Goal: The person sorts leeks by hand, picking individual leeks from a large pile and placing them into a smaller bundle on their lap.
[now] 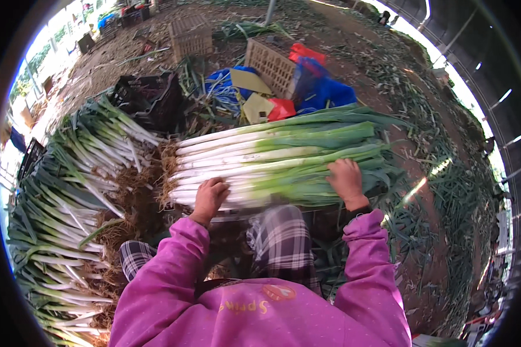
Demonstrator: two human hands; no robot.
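In front of me a wide row of leeks [260, 153] lies side by side, with roots to the left, white shafts in the middle and green leaves to the right. My left hand [210, 199] rests on the white shafts near the row's near edge, its fingers curled over them. On the green part, my right hand [346, 182] has its fingers bent round the leaves of the near leeks. Some shafts at the near edge are blurred. Whether each hand grips one leek or several is hidden under the fingers.
A long heap of loose leeks [69, 231] stretches along my left, roots toward me. Beyond the row are a black crate [147, 98], a tan plastic crate [270, 66], blue bags [327, 89] and yellow sheets [250, 81]. Another brown crate [190, 37] stands farther back. Leaf scraps [451, 196] litter the right-hand ground.
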